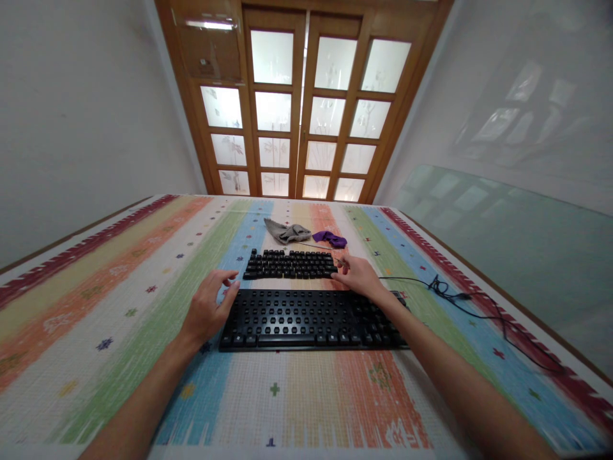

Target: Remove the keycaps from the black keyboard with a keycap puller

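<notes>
A black keyboard lies flat in front of me, most of its upper keys stripped to bare switches. Its space bar and bottom row of keys are in place, as are keys at the right. Just behind it, loose black keycaps stand in rows on the cloth. My left hand hovers by the keyboard's upper left corner, thumb and fingers apart, holding nothing. At the right end of the keycap rows is my right hand, its thumb and forefinger spread around the end keycaps. My right forearm covers part of the keyboard's right side.
A grey cloth and a purple cloth lie behind the keycaps, with a thin rod beside them. The black cable runs loosely to the right. A striped tablecloth covers the table; wooden glazed doors stand beyond.
</notes>
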The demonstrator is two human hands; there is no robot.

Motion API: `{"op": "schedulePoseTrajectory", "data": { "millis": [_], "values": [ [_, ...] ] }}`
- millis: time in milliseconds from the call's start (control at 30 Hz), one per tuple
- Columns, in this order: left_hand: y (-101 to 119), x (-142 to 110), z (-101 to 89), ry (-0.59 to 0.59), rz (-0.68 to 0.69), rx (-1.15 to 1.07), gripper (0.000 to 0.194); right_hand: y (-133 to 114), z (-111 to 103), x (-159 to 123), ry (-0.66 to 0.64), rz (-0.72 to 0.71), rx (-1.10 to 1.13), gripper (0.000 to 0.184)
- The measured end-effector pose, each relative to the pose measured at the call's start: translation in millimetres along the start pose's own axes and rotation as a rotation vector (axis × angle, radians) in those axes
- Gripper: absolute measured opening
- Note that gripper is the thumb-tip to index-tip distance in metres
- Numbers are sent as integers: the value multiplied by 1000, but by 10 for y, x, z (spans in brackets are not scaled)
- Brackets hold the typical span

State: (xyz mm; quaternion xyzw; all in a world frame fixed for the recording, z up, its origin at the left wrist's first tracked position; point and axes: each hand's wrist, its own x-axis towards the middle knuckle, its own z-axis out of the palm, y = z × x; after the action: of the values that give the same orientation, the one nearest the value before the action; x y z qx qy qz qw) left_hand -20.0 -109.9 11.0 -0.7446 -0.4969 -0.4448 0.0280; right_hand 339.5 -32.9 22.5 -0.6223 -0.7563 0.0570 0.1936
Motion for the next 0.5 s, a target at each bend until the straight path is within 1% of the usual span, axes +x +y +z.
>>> {"op": "schedulePoseTrajectory", "data": {
  "millis": [133,267,367,433,500],
  "values": [
    [-6,3,-11,-24,2,4,22,30,-2,-14,-14,-3,-36,13],
    [-25,17,-46,28,6,14,21,62,9,-18,-25,-10,-27,12],
    [-44,32,-77,51,-2,22,20,18,-38,-15,24,-23,-4,16],
    [-66,37,-85,16,-13,25,22,-65,-94,-21,58,-47,58,19],
    [-100,32,-75,-66,-30,21,24,-184,-149,-41,67,-83,142,21]
  ]
}}
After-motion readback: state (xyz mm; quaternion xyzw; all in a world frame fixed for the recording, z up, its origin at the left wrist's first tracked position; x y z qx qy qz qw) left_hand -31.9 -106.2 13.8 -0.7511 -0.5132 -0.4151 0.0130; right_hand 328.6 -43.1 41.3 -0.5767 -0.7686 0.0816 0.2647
